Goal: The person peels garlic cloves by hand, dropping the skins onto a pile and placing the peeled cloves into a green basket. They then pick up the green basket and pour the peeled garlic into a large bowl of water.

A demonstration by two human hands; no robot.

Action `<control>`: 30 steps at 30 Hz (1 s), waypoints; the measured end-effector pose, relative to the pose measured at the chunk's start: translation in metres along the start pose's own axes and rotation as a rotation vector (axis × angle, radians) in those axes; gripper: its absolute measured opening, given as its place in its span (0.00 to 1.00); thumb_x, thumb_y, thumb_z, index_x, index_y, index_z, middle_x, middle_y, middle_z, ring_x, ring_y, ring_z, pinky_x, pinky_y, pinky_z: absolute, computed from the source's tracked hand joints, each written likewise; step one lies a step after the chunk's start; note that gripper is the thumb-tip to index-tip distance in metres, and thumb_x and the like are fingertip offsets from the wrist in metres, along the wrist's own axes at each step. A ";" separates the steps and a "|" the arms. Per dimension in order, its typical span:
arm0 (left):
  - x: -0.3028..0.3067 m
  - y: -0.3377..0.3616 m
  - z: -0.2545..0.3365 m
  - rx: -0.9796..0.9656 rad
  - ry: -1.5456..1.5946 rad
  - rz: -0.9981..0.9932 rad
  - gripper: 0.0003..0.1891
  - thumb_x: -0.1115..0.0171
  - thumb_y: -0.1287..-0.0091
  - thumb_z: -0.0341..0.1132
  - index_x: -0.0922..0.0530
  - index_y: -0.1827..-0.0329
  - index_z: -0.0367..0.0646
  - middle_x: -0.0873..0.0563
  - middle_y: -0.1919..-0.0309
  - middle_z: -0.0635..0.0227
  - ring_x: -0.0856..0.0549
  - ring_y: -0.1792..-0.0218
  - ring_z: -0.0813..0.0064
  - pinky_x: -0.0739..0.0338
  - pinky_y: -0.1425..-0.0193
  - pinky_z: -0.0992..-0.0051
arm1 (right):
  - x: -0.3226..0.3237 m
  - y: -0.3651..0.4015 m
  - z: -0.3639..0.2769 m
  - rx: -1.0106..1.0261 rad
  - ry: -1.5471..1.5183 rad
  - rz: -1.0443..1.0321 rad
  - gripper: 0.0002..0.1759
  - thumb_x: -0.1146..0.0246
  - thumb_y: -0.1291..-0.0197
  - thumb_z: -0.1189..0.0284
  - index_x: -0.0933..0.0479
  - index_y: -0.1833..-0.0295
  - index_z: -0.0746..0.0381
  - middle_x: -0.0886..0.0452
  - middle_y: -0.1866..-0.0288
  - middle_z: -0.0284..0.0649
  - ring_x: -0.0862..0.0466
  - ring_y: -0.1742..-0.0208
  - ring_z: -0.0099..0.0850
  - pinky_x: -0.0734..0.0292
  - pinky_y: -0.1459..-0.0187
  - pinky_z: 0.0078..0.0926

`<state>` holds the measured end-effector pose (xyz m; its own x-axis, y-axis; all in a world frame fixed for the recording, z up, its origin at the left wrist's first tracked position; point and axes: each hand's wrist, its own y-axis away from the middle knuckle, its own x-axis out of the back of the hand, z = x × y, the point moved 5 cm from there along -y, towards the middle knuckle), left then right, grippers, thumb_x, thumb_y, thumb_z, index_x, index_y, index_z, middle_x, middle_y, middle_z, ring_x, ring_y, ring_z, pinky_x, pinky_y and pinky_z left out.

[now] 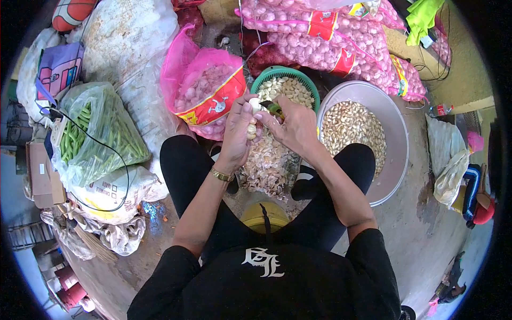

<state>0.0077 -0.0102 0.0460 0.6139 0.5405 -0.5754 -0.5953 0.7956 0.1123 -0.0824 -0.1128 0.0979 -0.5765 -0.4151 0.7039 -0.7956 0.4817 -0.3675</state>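
- Many pink sacks [368, 58] full of bulbs [298, 48] lie in a pile, maybe stacked to save room.
- The big pale tub [396, 144] stands on the floor [394, 234] by the right knee [358, 157]. Lots of loose brown and white cloves [352, 130] are in it. It looks set there so the person [261, 282] can reach it with ease.
- An open pink sack [172, 64] stands near the left knee [173, 149]. More bulbs show inside. Its top is spread wide, which likely makes it easy to reach in.
- A clear bag [80, 172] far off to the left holds green beans [77, 136]. It may be there to be out of the way.
- The green basket [281, 70] stands between the open pink sack and the tub. White cloves [290, 89] fill much of it.
- A heap of dry skins [266, 165] lies between the feet, perhaps because bits drop straight down.
- The left hand [236, 130] is curled nearly closed. Its thumb and fingers pinch the garlic [256, 104], I think to hold it still.
- The right hand [296, 125] is closed around a small knife [274, 109]. The blade is close to the garlic; I cannot tell if they touch.
- The garlic is small and white, held up over the heap. More of it shows lower down, beside the left palm.
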 end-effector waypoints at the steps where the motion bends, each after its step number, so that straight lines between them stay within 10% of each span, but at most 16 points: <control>1: -0.002 0.000 0.001 0.001 -0.002 -0.001 0.17 0.49 0.23 0.45 0.31 0.39 0.47 0.25 0.68 0.76 0.25 0.76 0.89 0.32 0.78 0.88 | 0.000 0.000 0.000 -0.004 -0.004 0.000 0.26 0.34 0.42 0.49 0.26 0.67 0.63 0.24 0.82 0.48 0.21 0.79 0.48 0.30 0.77 0.43; 30: 0.006 -0.005 0.004 0.094 -0.238 -0.167 0.16 0.47 0.25 0.47 0.29 0.44 0.46 0.17 0.63 0.72 0.21 0.74 0.88 0.32 0.80 0.88 | 0.009 0.000 0.002 0.065 0.047 -0.007 0.30 0.32 0.47 0.44 0.26 0.69 0.64 0.24 0.81 0.48 0.20 0.79 0.48 0.28 0.77 0.42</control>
<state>0.0166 -0.0103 0.0454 0.8101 0.4402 -0.3872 -0.4319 0.8948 0.1135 -0.0874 -0.1185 0.1026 -0.5625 -0.3808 0.7339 -0.8110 0.4269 -0.4001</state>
